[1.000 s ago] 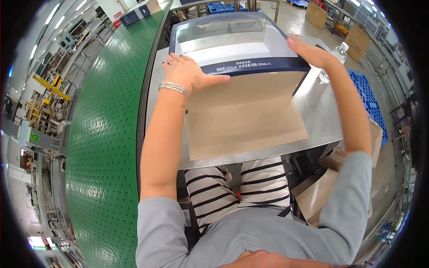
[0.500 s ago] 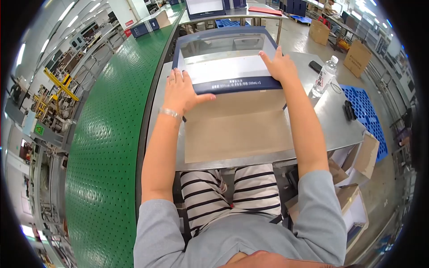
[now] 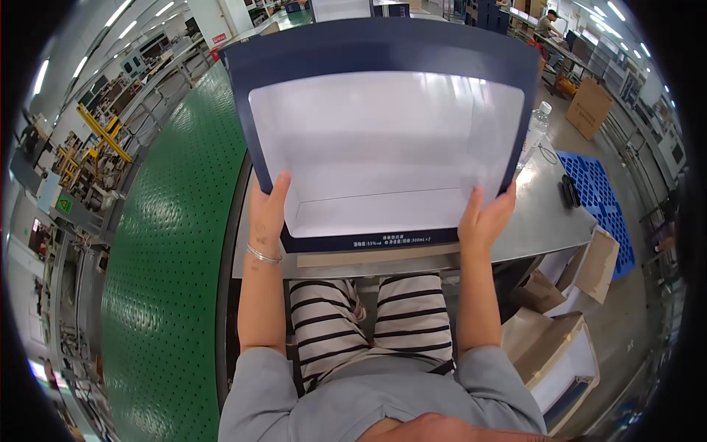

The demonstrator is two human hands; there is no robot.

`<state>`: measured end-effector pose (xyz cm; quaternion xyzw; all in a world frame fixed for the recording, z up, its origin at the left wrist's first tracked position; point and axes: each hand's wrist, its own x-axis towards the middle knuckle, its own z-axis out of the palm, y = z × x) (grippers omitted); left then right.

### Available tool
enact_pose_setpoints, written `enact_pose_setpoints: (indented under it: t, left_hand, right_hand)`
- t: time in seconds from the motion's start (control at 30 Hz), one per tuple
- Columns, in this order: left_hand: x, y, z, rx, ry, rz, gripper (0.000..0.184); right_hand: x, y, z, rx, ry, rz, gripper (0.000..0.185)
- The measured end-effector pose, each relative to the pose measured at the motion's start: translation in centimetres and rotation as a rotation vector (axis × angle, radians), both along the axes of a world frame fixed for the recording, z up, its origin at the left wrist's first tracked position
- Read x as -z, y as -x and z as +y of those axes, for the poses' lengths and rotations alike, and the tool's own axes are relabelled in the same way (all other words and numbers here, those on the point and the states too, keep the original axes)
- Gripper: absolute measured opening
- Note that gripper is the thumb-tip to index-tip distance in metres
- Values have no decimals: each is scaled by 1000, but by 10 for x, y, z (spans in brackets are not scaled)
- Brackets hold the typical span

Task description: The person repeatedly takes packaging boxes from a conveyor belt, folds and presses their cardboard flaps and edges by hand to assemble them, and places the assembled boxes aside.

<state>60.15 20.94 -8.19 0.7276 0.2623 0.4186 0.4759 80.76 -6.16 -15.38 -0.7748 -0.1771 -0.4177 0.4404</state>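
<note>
A dark blue box lid [image 3: 383, 53] with a clear window and white inside is tilted up toward me above the metal table. White print runs along its near edge. My left hand [image 3: 268, 210] grips its left side near the lower corner, thumb over the front rim. My right hand [image 3: 486, 217] holds the opposite side the same way, with the fingers mostly hidden behind. Just beneath the lid, a strip of brown cardboard [image 3: 383, 256] shows at the table's front edge; the lid covers the rest.
A green perforated conveyor surface [image 3: 169, 258] runs along my left. To the right on the metal table [image 3: 545, 210] are a water bottle [image 3: 536, 132] and a black object [image 3: 569, 191]. Open cartons [image 3: 560, 353] and a blue pallet [image 3: 600, 199] lie beyond. A person [image 3: 546, 23] sits far back.
The lid has been raised off the cardboard and brought closer, its window now facing me. Both hands have shifted from its near edge and right rim to its two sides.
</note>
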Motion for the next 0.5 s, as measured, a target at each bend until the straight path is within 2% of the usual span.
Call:
enact_pose_setpoints:
  t: [0.03, 0.1, 0.23, 0.37, 0.5]
  left_hand:
    - [-3, -1, 4, 98, 128, -4, 59]
    - [29, 6, 15, 71, 37, -87, 48]
    - [61, 20, 12, 121, -30, -200, 49]
    - [100, 42, 28, 174, -98, -367, 51]
    - [144, 52, 37, 143, -68, -235, 53]
  right_hand:
    - [9, 4, -3, -59, -93, 97, 73]
    - [27, 3, -4, -65, -117, 112, 72]
    - [54, 6, -2, -100, -182, 130, 72]
    - [75, 14, 14, -195, -136, 137, 69]
    - [87, 24, 8, -203, -187, 146, 64]
